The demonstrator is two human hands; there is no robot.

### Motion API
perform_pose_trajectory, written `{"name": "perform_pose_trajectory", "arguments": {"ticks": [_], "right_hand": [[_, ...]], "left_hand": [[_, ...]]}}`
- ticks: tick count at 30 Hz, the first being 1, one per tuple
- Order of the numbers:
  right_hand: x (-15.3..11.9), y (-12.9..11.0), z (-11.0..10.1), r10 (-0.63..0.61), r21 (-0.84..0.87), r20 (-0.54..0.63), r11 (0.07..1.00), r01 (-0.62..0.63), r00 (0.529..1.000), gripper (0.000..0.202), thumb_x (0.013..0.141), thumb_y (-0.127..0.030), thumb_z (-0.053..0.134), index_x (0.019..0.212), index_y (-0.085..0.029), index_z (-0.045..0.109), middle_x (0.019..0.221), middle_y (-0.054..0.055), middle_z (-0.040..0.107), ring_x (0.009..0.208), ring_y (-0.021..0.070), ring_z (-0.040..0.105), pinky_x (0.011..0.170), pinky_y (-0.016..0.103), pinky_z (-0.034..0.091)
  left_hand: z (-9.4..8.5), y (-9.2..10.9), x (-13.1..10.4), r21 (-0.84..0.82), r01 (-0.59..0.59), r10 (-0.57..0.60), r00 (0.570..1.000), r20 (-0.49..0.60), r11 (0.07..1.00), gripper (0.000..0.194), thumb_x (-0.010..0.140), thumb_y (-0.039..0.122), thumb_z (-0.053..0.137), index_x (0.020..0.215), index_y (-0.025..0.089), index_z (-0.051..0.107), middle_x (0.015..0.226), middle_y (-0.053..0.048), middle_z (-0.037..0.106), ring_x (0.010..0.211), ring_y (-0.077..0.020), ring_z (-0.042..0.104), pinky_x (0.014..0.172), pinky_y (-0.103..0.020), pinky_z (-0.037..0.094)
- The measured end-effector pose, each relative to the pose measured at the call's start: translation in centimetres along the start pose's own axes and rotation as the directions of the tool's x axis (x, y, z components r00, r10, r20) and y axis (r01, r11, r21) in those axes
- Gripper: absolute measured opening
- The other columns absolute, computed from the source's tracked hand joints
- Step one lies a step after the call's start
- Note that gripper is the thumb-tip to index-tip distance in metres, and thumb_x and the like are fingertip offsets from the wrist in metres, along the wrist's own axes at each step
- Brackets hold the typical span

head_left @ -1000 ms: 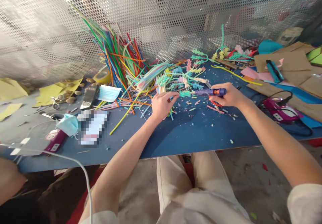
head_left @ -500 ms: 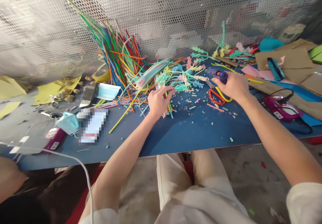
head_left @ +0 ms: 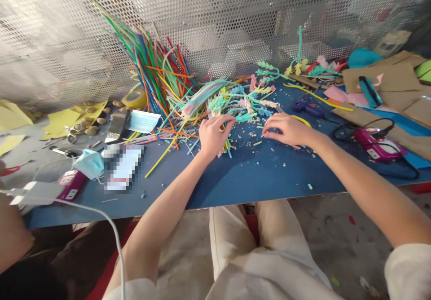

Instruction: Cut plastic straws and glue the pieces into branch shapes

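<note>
Pinching mint-green fuzzy sprig (head_left: 246, 117), centre, in left hand (head_left: 213, 134), with unclear grip in right hand (head_left: 290, 130). Could snag pastel fuzzy sprigs (head_left: 248, 106) if lifted sideways.

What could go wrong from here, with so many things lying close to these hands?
The glue gun lies near the right hand; if its tip is hot, it might burn skin. The scissors, largely hidden behind that hand, could nick it if their blades are touched. Loose clippings near the teal sprig, which the left hand seems to pinch, might stick to any wet glue.
</note>
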State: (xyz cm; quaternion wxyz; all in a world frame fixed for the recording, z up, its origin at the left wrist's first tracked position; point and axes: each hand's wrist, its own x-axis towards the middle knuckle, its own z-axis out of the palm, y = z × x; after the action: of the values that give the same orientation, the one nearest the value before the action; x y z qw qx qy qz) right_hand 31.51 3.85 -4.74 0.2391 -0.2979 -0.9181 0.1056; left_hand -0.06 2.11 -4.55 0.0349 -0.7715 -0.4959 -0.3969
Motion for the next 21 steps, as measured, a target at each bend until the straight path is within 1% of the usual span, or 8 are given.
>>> {"name": "perform_pose_trajectory", "arguments": {"ticks": [2, 4, 6, 9, 12, 15, 18, 21], "right_hand": [[0.4, -0.9, 1.6, -0.04, -0.068, 0.062, 0.997, 0.044, 0.997, 0.028, 0.106, -0.049, 0.062, 0.103, -0.025, 0.076, 0.113, 0.009, 0.077, 0.106, 0.0288, 0.066, 0.097, 0.046, 0.046], [0.6, -1.4, 2.7, -0.053, -0.104, 0.094, 0.993, 0.063, 0.994, 0.031, 0.108, -0.049, 0.059, 0.1, -0.023, 0.074, 0.114, 0.011, 0.075, 0.107, 0.0292, 0.063, 0.096, 0.046, 0.045], [0.7, -1.5, 3.1, -0.073, -0.094, 0.106, 0.992, 0.083, 0.992, 0.034, 0.11, -0.048, 0.054, 0.097, -0.021, 0.071, 0.109, 0.011, 0.074, 0.104, 0.0283, 0.061, 0.096, 0.045, 0.045], [0.7, -1.2, 3.1, -0.111, -0.018, 0.09, 0.993, 0.113, 0.99, 0.036, 0.112, -0.046, 0.049, 0.094, -0.021, 0.066, 0.102, 0.011, 0.071, 0.099, 0.0269, 0.059, 0.096, 0.044, 0.047], [0.5, -0.8, 2.9, -0.042, 0.081, 0.004, 0.996, 0.042, 0.999, 0.03, 0.112, -0.044, 0.05, 0.096, -0.023, 0.063, 0.098, 0.009, 0.069, 0.093, 0.0243, 0.061, 0.088, 0.04, 0.051], [0.3, -0.7, 2.7, 0.037, 0.128, -0.108, 0.992, -0.023, 0.993, 0.021, 0.111, -0.041, 0.055, 0.102, -0.024, 0.064, 0.094, 0.006, 0.069, 0.084, 0.0211, 0.065, 0.08, 0.037, 0.053], [0.2, -0.8, 2.3, 0.01, 0.116, -0.218, 0.993, 0.016, 0.976, 0.015, 0.11, -0.036, 0.058, 0.108, -0.026, 0.068, 0.101, 0.006, 0.074, 0.091, 0.0216, 0.07, 0.086, 0.038, 0.057], [0.2, -0.9, 1.9, -0.028, 0.078, -0.323, 0.995, 0.057, 0.946, 0.015, 0.11, -0.031, 0.059, 0.114, -0.028, 0.073, 0.107, 0.005, 0.078, 0.1, 0.0225, 0.074, 0.093, 0.04, 0.059]], "left_hand": [[0.1, 0.0, 0.0, 0.0, -0.002, 0.002, 1.0, -0.004, 1.0, 0.022, 0.107, 0.042, 0.066, 0.104, 0.03, 0.083, 0.089, 0.0, 0.082, 0.075, -0.0162, 0.072, 0.084, -0.034, 0.047], [0.1, -0.1, 0.0, 0.004, 0.006, -0.006, 1.0, -0.001, 1.0, 0.022, 0.106, 0.042, 0.066, 0.103, 0.03, 0.083, 0.086, 0.0, 0.081, 0.075, -0.0164, 0.072, 0.085, -0.034, 0.046], [0.2, -0.2, 0.0, 0.008, 0.014, -0.014, 1.0, 0.001, 1.0, 0.021, 0.106, 0.042, 0.067, 0.102, 0.03, 0.084, 0.084, 0.001, 0.081, 0.076, -0.0167, 0.072, 0.085, -0.034, 0.046], [0.3, -0.4, 0.0, 0.007, 0.017, -0.017, 1.0, 0.001, 1.0, 0.021, 0.106, 0.043, 0.067, 0.102, 0.031, 0.084, 0.084, 0.001, 0.081, 0.076, -0.0167, 0.072, 0.085, -0.035, 0.045], [0.4, -0.5, 0.0, 0.004, 0.005, -0.005, 1.0, 0.002, 1.0, 0.021, 0.106, 0.044, 0.066, 0.104, 0.032, 0.083, 0.085, 0.002, 0.081, 0.076, -0.016, 0.071, 0.085, -0.035, 0.044], [0.5, -0.4, 0.0, 0.02, -0.008, 0.008, 1.0, 0.003, 1.0, 0.022, 0.106, 0.045, 0.066, 0.105, 0.033, 0.083, 0.085, 0.002, 0.081, 0.077, -0.0165, 0.071, 0.084, -0.035, 0.043], [0.5, -0.3, 0.0, 0.03, -0.024, 0.024, 1.0, 0.012, 0.999, 0.022, 0.106, 0.046, 0.066, 0.106, 0.033, 0.083, 0.086, 0.002, 0.082, 0.077, -0.0173, 0.072, 0.084, -0.036, 0.043], [0.5, -0.3, -0.1, 0.023, -0.046, 0.045, 0.999, 0.02, 0.999, 0.022, 0.107, 0.045, 0.066, 0.107, 0.033, 0.083, 0.089, 0.002, 0.083, 0.078, -0.0175, 0.073, 0.085, -0.036, 0.043]]}}
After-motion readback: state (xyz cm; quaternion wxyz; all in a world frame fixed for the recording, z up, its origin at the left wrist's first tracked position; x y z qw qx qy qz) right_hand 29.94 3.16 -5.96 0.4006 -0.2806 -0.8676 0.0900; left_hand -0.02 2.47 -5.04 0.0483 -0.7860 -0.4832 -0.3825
